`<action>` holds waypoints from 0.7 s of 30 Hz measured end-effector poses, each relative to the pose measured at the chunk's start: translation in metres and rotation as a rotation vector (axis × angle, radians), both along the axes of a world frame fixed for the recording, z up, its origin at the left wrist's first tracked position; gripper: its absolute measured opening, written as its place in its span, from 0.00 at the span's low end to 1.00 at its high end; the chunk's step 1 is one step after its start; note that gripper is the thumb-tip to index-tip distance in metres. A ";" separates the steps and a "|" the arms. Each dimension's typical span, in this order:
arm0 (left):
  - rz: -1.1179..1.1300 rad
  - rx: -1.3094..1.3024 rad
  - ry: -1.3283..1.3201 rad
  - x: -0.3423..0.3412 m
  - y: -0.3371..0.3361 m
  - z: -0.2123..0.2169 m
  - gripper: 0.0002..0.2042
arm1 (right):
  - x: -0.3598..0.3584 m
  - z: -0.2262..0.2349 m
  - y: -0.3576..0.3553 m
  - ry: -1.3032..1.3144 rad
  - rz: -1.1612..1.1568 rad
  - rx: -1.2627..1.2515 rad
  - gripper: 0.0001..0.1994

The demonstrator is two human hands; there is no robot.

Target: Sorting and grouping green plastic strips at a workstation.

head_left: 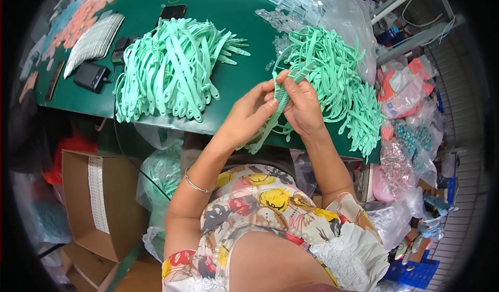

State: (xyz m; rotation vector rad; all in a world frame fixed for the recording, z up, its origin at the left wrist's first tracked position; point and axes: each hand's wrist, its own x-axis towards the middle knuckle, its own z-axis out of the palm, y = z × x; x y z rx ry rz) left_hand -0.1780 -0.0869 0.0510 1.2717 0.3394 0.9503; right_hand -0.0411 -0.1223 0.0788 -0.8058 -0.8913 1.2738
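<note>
- Left hand (250, 114): fingers curled in, thumb pressed on the ribbed part of the green strap (282, 100), pinching it; back of hand partly hides the grip.
- Right hand (304, 107): thumb and bent forefinger pinching the same strap near its upper end; remaining fingers folded, tips hidden.
- Green strap: between the two hands, above the near edge of the surface (228, 92); upper end at 1 o'clock of the grip, tail hanging at 7 o'clock. Can't tell if one strap or several together.
- Clock directions below taken from the hands.
- Left strap pile (165, 68): 10 o'clock, large, on the surface, mostly laid lengthwise.
- Right strap pile (327, 63): 2 o'clock, just beside right hand, tangled, trailing to 4 o'clock along the edge.
- Phone (173, 13): between 10 and 11 o'clock, behind left pile.
- Black box (90, 77): 9 to 10 o'clock, left of left pile.
- Striped stack (94, 41): 10 o'clock, beyond black box; orange pieces (83, 20) near it.
- Clear pieces (291, 0): 12 o'clock, far side of surface.
- Clear bag (353, 29): 1 to 2 o'clock, behind right pile.
- Cardboard box (125, 203): 8 o'clock, below surface level, open.
- Bracelet (196, 186): left forearm, 7 o'clock.
</note>
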 end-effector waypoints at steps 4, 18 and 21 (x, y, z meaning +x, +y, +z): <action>0.066 -0.125 0.148 0.013 0.001 -0.002 0.17 | -0.005 -0.007 0.002 -0.049 -0.090 -0.003 0.10; 0.046 -0.469 -0.109 0.025 0.009 0.009 0.13 | 0.002 -0.003 0.013 -1.049 -0.300 0.286 0.13; -0.182 -0.518 -0.079 0.022 0.022 -0.004 0.14 | 0.019 0.021 0.008 -0.663 0.055 -0.090 0.14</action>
